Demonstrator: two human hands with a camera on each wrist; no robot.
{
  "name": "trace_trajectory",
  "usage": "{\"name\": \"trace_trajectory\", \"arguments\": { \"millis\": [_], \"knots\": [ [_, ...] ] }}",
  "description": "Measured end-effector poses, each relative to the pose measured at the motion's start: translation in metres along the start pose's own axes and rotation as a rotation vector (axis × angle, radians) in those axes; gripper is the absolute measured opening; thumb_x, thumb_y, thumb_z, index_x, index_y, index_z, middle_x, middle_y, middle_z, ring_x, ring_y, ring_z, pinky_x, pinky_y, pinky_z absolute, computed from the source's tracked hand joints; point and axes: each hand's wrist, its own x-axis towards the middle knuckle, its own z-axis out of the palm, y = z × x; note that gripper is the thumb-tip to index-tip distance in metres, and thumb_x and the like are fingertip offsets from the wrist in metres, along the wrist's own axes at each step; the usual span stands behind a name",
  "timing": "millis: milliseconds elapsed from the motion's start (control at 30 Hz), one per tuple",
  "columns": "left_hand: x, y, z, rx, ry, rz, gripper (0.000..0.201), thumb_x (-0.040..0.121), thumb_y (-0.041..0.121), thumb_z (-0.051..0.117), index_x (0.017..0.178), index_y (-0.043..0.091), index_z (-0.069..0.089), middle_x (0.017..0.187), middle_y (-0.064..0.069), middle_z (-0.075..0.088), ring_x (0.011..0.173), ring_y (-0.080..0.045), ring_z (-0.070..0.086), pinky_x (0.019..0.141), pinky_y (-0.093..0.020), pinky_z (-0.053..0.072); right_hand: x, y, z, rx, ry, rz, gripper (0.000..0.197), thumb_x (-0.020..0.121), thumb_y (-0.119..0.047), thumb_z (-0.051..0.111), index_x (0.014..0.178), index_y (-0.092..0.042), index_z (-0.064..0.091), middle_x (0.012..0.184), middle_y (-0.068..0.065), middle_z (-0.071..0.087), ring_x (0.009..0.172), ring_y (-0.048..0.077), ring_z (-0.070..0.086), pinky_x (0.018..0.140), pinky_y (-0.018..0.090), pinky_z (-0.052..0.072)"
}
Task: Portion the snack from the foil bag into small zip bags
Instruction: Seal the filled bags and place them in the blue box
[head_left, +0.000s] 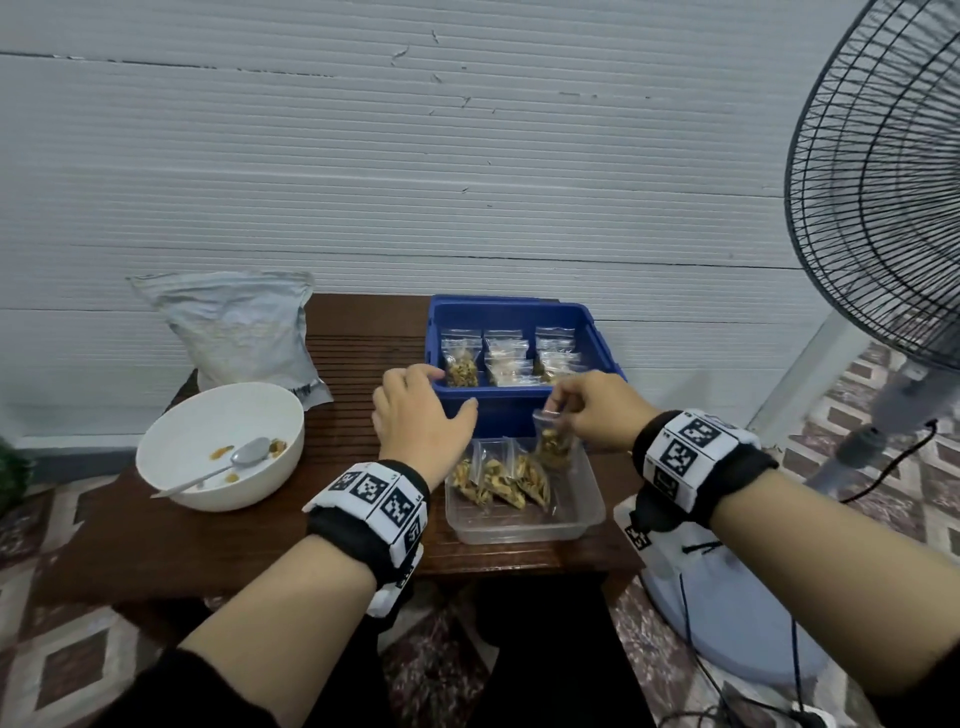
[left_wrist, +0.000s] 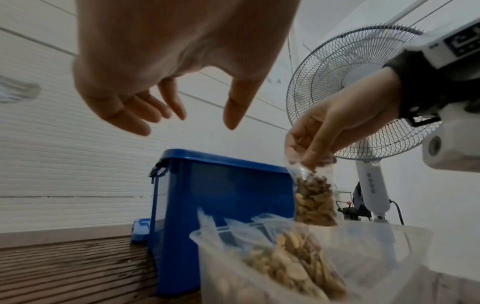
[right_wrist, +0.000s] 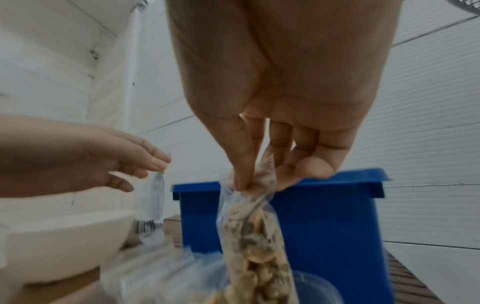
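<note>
My right hand (head_left: 558, 408) pinches the top of a small zip bag (head_left: 553, 447) full of snack, and the bag hangs over the clear tray (head_left: 524, 527). The right wrist view shows thumb and fingers squeezing the bag's (right_wrist: 257, 236) mouth. Three more filled zip bags (head_left: 498, 480) lie in the tray. My left hand (head_left: 452, 387) hovers open at the front left corner of the blue bin (head_left: 519, 304), holding nothing. The grey foil bag (head_left: 239, 332) leans against the wall at the back left. In front of it stands a white bowl (head_left: 218, 447) with a spoon (head_left: 223, 467) and a few crumbs.
The blue bin holds several small zip bags (head_left: 511, 356), some filled. A standing fan (head_left: 883, 208) rises close on the right, its base (head_left: 727, 623) and cable beside the low wooden table (head_left: 156, 540). A white panelled wall runs right behind the table.
</note>
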Motion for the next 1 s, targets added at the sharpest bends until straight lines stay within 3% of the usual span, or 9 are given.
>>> {"name": "trace_trajectory", "arguments": {
  "millis": [67, 167, 233, 333, 400, 500, 700, 867, 1000],
  "knots": [
    [0.000, 0.003, -0.002, -0.088, -0.091, 0.046, 0.035, 0.085, 0.049, 0.064, 0.113, 0.031, 0.053, 0.113, 0.012, 0.053, 0.113, -0.013, 0.045, 0.094, -0.037, 0.029, 0.003, -0.007, -0.003, 0.062, 0.003, -0.054, 0.006, 0.087, -0.011, 0.065, 0.088, -0.017, 0.066, 0.075, -0.003, 0.060, 0.072, 0.010, 0.054, 0.055, 0.011, 0.038],
    [-0.002, 0.005, -0.002, -0.162, -0.238, 0.126, 0.017, 0.085, 0.051, 0.063, 0.098, 0.040, 0.058, 0.098, 0.023, 0.061, 0.104, -0.001, 0.051, 0.087, -0.033, 0.020, 0.006, -0.018, -0.001, 0.146, 0.030, -0.130, 0.007, 0.088, -0.012, 0.065, 0.090, -0.018, 0.068, 0.075, 0.005, 0.063, 0.067, 0.011, 0.054, 0.057, 0.014, 0.041],
    [-0.003, 0.005, -0.005, -0.164, -0.234, 0.152, 0.007, 0.088, 0.046, 0.061, 0.086, 0.040, 0.058, 0.090, 0.023, 0.062, 0.098, 0.000, 0.052, 0.084, -0.031, 0.017, 0.008, -0.024, 0.002, 0.199, 0.034, -0.178, 0.007, 0.087, -0.013, 0.067, 0.089, -0.019, 0.068, 0.074, 0.007, 0.065, 0.067, 0.011, 0.056, 0.060, 0.016, 0.043],
    [-0.002, 0.001, -0.009, -0.183, -0.171, 0.161, 0.016, 0.092, 0.041, 0.058, 0.076, 0.039, 0.056, 0.084, 0.019, 0.062, 0.095, -0.004, 0.053, 0.082, -0.033, 0.019, 0.010, -0.029, 0.006, 0.247, 0.041, -0.211, 0.011, 0.084, -0.012, 0.069, 0.089, -0.021, 0.069, 0.075, 0.009, 0.066, 0.069, 0.012, 0.058, 0.068, 0.023, 0.046],
    [0.000, -0.002, -0.012, -0.182, -0.164, 0.160, 0.018, 0.093, 0.039, 0.057, 0.075, 0.039, 0.055, 0.084, 0.018, 0.062, 0.093, -0.006, 0.053, 0.083, -0.034, 0.020, 0.011, -0.029, 0.007, 0.261, 0.035, -0.216, 0.018, 0.082, -0.007, 0.070, 0.092, -0.021, 0.068, 0.074, 0.004, 0.065, 0.072, 0.015, 0.060, 0.073, 0.028, 0.048],
    [0.001, -0.007, -0.014, -0.155, -0.176, 0.158, 0.018, 0.095, 0.037, 0.054, 0.077, 0.038, 0.053, 0.088, 0.019, 0.061, 0.094, -0.005, 0.050, 0.081, -0.033, 0.019, 0.011, -0.027, 0.008, 0.310, 0.044, -0.199, 0.023, 0.081, 0.000, 0.069, 0.093, -0.019, 0.064, 0.072, -0.005, 0.064, 0.071, 0.008, 0.060, 0.075, 0.021, 0.049],
    [0.001, -0.010, -0.013, -0.209, -0.214, 0.128, 0.013, 0.091, 0.043, 0.058, 0.080, 0.039, 0.056, 0.091, 0.018, 0.062, 0.096, -0.001, 0.052, 0.087, -0.034, 0.024, 0.013, -0.030, 0.010, 0.333, 0.089, -0.225, 0.029, 0.082, 0.005, 0.065, 0.090, -0.020, 0.052, 0.072, -0.004, 0.065, 0.066, 0.001, 0.060, 0.070, 0.014, 0.048],
    [0.001, -0.010, -0.014, -0.173, -0.180, 0.190, 0.021, 0.093, 0.033, 0.059, 0.074, 0.039, 0.053, 0.089, 0.024, 0.056, 0.100, 0.000, 0.042, 0.083, -0.029, 0.014, 0.017, -0.032, 0.015, 0.352, 0.038, -0.282, 0.031, 0.080, -0.001, 0.070, 0.092, -0.023, 0.052, 0.074, -0.004, 0.063, 0.072, 0.014, 0.061, 0.076, 0.032, 0.053],
    [0.000, -0.010, -0.015, -0.167, -0.167, 0.207, 0.019, 0.090, 0.034, 0.063, 0.074, 0.041, 0.056, 0.085, 0.024, 0.057, 0.100, 0.001, 0.042, 0.072, -0.026, 0.012, 0.018, -0.032, 0.019, 0.390, 0.052, -0.306, 0.033, 0.078, 0.000, 0.072, 0.089, -0.023, 0.052, 0.073, -0.004, 0.063, 0.067, 0.012, 0.058, 0.073, 0.032, 0.053]
  ]
}}
